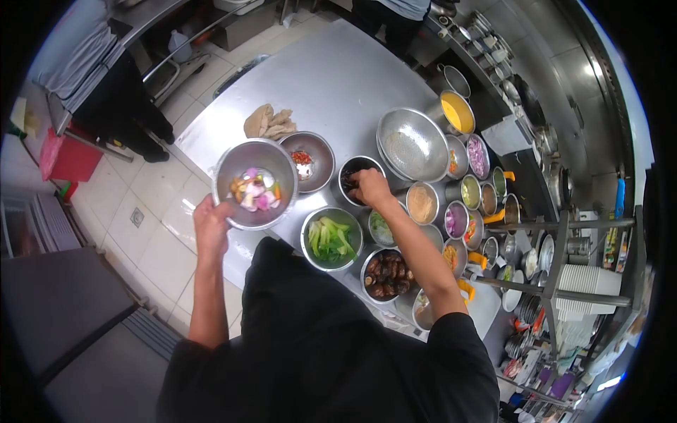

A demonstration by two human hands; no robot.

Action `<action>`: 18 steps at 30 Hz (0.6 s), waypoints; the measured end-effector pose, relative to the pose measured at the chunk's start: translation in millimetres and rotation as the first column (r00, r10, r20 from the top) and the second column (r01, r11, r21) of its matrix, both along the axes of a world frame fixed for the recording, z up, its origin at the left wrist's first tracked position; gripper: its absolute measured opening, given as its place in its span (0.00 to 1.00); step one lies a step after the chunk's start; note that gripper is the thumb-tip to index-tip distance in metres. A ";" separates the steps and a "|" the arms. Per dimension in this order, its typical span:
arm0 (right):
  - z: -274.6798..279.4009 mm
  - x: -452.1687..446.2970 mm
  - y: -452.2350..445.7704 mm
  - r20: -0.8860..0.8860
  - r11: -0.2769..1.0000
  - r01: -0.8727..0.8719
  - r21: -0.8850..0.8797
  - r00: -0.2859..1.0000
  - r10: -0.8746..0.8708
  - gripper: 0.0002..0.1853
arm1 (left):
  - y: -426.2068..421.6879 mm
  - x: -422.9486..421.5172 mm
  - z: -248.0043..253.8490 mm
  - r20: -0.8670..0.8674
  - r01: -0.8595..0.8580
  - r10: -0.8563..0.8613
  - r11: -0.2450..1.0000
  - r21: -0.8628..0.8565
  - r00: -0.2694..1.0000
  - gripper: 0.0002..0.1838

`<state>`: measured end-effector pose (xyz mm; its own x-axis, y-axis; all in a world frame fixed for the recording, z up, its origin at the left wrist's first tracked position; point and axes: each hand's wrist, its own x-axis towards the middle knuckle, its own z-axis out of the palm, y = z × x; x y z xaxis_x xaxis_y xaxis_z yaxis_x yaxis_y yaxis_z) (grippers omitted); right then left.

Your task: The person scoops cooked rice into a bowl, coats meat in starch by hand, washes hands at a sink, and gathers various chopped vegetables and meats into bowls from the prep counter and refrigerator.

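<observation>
Evidently my left hand (213, 220) has the steel bowl (238, 161) by its near rim, thumb hooked over the edge and fingers beneath; I judge that this grip keeps the inside open and the pieces of onion (259, 201) and other vegetables in the bottom from tipping out. The bowl is at the table's left edge, in front of me; whether it rests on anything I can't tell. My right hand (369, 187) dips into a round container (373, 163) of something dark, fingertips hidden, so I can't say whether they pinch anything.

Just beyond the steel bowl, a second bowl (325, 153) has chopped red bits in it, with a crumpled cloth (268, 123) behind. Nearer me are the greens (330, 238) and the brown, mushroom-like pieces (386, 273), each in its own tub, probably so that nothing mixes and all is in reach. Further right, more tubs crowd around a wide perforated bowl (409, 137). Past the table (321, 74), two other people stand.
</observation>
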<state>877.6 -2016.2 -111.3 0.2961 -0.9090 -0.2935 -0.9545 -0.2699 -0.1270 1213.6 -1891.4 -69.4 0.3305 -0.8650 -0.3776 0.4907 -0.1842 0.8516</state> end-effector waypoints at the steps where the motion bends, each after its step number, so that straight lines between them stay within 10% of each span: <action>1: -8.1 -4.6 0.1 0.051 1.000 0.016 -0.003 0.999 -0.016 0.16 | -5.1 -6.9 1.5 0.008 0.012 -0.012 1.000 -0.004 1.000 0.14; 18: -23.8 -18.8 2.9 0.403 0.983 0.183 -0.020 0.901 -0.160 0.11 | -40.6 -42.4 2.3 0.087 0.176 -0.176 0.984 0.009 0.981 0.12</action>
<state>858.8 -2013.3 -135.1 0.2155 -0.9678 -0.1304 -0.8595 -0.1246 -0.4957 1171.1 -1932.0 -67.1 0.2046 -0.9120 -0.3556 0.3747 -0.2627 0.8892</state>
